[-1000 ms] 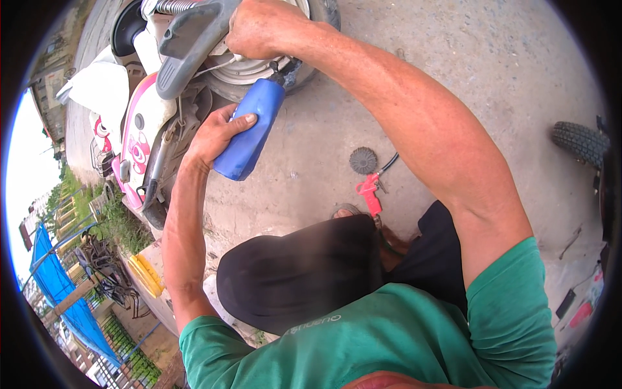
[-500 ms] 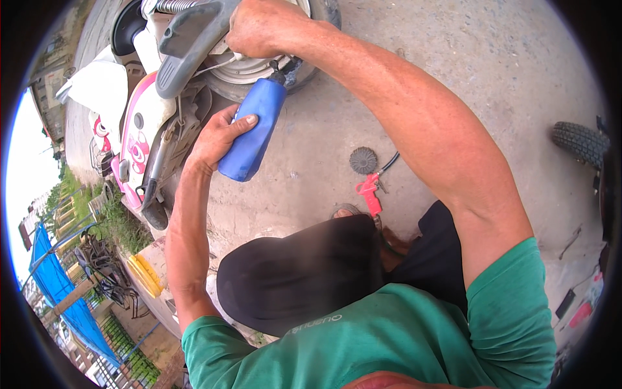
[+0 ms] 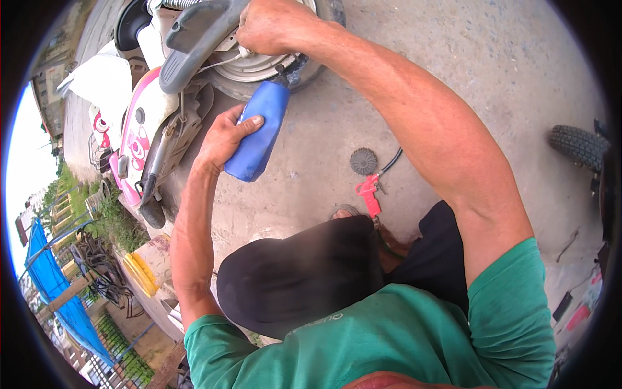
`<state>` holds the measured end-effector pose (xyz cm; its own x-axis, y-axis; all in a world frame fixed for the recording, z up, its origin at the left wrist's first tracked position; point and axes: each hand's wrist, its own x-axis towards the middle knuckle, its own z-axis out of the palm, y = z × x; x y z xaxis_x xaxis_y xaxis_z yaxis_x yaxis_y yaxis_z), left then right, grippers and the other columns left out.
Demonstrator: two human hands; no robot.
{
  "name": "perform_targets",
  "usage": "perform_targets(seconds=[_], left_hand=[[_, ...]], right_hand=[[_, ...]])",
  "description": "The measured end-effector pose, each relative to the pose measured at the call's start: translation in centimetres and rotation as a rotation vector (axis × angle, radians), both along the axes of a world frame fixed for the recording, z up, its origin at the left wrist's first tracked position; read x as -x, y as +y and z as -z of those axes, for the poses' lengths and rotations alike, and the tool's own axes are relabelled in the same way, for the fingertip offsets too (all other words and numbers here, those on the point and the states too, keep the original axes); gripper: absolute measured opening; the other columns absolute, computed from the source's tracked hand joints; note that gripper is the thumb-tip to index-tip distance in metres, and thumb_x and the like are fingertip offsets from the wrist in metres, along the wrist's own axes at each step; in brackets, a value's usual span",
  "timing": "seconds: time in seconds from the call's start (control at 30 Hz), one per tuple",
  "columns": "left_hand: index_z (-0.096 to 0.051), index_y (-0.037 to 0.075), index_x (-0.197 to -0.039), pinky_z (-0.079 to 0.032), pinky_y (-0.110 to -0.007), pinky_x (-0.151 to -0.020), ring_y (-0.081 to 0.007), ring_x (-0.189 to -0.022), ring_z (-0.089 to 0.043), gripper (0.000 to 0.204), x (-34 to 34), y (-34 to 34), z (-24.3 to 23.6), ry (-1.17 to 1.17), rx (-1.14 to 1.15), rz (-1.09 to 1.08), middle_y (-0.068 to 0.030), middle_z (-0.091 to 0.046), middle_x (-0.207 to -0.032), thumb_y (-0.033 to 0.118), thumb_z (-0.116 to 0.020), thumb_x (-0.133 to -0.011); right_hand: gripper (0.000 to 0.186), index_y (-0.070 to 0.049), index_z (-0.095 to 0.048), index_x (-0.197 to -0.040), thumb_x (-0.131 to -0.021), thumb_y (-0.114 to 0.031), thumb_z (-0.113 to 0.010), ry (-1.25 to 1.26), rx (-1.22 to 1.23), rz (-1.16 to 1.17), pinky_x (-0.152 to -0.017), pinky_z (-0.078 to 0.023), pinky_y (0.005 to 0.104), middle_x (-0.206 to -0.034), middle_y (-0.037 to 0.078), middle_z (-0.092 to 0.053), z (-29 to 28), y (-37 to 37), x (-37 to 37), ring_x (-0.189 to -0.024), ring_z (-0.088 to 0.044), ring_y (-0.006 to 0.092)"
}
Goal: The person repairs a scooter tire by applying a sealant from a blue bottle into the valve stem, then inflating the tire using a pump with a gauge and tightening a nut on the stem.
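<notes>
A blue soft-sided bottle is gripped in my left hand, the thumb pressed along its side. Its black nozzle points up against the tyre of a scooter wheel; whether it joins a valve there I cannot tell. Above it, my right hand is curled closed over the wheel's pale rim. Its fingertips are turned away, so whatever they grip is hidden. Part of the wheel lies behind the scooter's grey plastic part.
The white and pink scooter takes up the upper left. On the concrete near my foot lie a red air gun with a hose and a round dark ribbed piece. Another tyre stands at the far right, and a yellow object at left.
Both hands, the bottle and the scooter sit slightly farther right in the picture. The left hand's hold on the bottle and the right hand's closed shape look unchanged.
</notes>
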<state>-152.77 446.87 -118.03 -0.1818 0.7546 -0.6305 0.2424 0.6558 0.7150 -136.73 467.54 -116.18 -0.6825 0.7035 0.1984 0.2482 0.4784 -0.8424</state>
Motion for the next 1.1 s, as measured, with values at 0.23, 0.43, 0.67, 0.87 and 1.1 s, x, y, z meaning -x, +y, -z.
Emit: perform_targets(seconds=[0.23,0.43,0.67,0.87,1.1], left_hand=[[-0.063,-0.004,-0.128,-0.059,-0.03,-0.067,-0.0129,-0.074,-0.068,0.046,-0.2,0.0,0.1,0.014,-0.001,-0.003,-0.0094,-0.073,-0.099,0.026,-0.077,-0.096],[-0.06,-0.001,-0.133,-0.056,-0.031,-0.088,-0.0131,-0.094,-0.067,0.05,1.3,-3.2,1.7,-0.153,-0.081,-0.039,-0.008,-0.072,-0.108,0.023,-0.08,-0.094],[-0.046,0.004,-0.151,-0.055,-0.04,-0.104,-0.0213,-0.113,-0.068,0.06,2.2,-10.7,4.7,-0.526,-0.23,-0.414,-0.0096,-0.066,-0.129,0.017,-0.071,-0.098],[-0.027,0.012,-0.163,-0.05,-0.043,-0.109,-0.0283,-0.129,-0.06,0.097,0.2,-14.7,2.3,-0.626,-0.21,-0.471,-0.0138,-0.055,-0.145,0.017,-0.079,-0.082],[-0.037,0.002,-0.157,-0.054,-0.035,-0.1,-0.0231,-0.116,-0.066,0.077,-0.4,-10.7,-2.9,-0.544,-0.074,-0.3,-0.0178,-0.066,-0.132,0.005,-0.065,-0.086]], right_hand=[[0.044,0.002,-0.079,-0.091,-0.087,-0.041,-0.07,-0.051,0.026,0.006,-0.086,-0.057,0.0485,-0.096,0.029,-0.073,0.1,0.1,0.1,-0.097,-0.073,0.0428],[0.028,0.001,-0.079,-0.085,-0.082,-0.023,-0.066,-0.162,-0.077,-0.047,-0.082,-0.058,0.0485,-0.092,0.027,-0.073,0.4,0.6,0.5,-0.091,-0.074,0.0416],[0.025,-0.001,-0.078,-0.078,-0.079,-0.022,-0.066,-0.096,0.0,-0.004,-0.081,-0.058,0.0479,-0.087,0.027,-0.072,0.8,0.3,0.8,-0.087,-0.074,0.0422],[0.023,-0.002,-0.078,-0.078,-0.077,-0.022,-0.066,-0.121,0.083,-0.033,-0.078,-0.058,0.0467,-0.084,0.027,-0.072,-0.4,0.1,0.1,-0.082,-0.074,0.0413],[0.022,-0.003,-0.08,-0.083,-0.079,-0.018,-0.064,-0.106,-0.138,-0.01,-0.079,-0.059,0.0464,-0.087,0.022,-0.075,0.7,0.5,0.7,-0.086,-0.075,0.0356]])
